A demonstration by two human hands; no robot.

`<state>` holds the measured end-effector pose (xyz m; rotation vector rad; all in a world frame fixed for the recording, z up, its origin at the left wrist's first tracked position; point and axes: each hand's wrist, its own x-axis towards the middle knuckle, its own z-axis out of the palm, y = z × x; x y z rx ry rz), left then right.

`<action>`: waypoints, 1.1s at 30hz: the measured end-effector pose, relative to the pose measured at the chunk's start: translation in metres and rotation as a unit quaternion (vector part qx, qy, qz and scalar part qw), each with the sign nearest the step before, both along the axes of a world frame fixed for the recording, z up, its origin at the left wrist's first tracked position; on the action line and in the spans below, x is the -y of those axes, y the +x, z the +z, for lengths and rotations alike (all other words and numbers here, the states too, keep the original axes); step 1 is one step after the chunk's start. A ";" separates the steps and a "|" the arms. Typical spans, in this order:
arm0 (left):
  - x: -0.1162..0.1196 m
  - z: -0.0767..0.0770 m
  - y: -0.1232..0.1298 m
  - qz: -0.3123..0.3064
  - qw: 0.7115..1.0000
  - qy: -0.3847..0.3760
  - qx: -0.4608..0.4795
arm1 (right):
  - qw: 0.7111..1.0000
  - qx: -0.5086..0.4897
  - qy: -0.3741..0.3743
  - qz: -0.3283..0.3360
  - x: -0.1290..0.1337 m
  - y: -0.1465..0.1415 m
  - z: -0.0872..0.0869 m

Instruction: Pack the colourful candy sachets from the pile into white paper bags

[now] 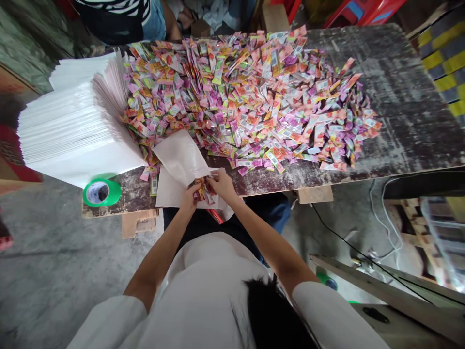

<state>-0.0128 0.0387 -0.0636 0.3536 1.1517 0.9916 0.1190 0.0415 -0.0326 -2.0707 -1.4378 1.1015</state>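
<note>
Between my two hands is a small bunch of colourful candy packets [203, 195], red, orange and yellow. My left hand [190, 196] closes on its left side, and my right hand [222, 184] grips it from the right. Beneath them lies a white paper sheet [169, 191] at the table's front edge. Another translucent white sheet or bag [183, 155] slants up behind my hands, just above the left one. A red strip [215, 216] pokes out below the bunch, over my lap. Fingertips are partly hidden by the packets.
A wide heap of small packets [247, 102] covers much of the dark wooden table [407, 106]. Tall stacks of white bags or sheets [69, 131] stand at left, with a green tape roll [102, 190] in front. Another person [127, 22] is at the far side; red stools [358, 13] stand behind.
</note>
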 end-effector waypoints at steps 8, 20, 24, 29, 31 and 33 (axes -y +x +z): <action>-0.016 0.004 0.003 0.078 0.992 -0.103 -0.012 | 0.977 -0.180 0.043 -0.108 0.021 -0.014 -0.015; -0.007 0.011 0.011 -0.030 0.999 -0.017 -0.028 | 0.935 -0.286 0.063 -0.199 0.022 -0.030 -0.012; -0.002 0.018 0.006 -0.038 0.999 0.009 0.003 | 0.930 -0.320 0.035 -0.176 0.017 -0.016 -0.007; 0.006 0.020 0.001 -0.054 0.997 0.052 -0.026 | 0.954 -0.261 0.135 -0.068 0.022 -0.004 -0.002; 0.010 0.017 0.000 -0.074 0.994 0.075 -0.032 | 0.957 -0.224 0.171 -0.071 0.023 0.000 -0.004; 0.014 0.013 -0.002 -0.101 0.988 0.106 -0.050 | 0.951 -0.227 0.180 -0.108 0.021 0.004 -0.009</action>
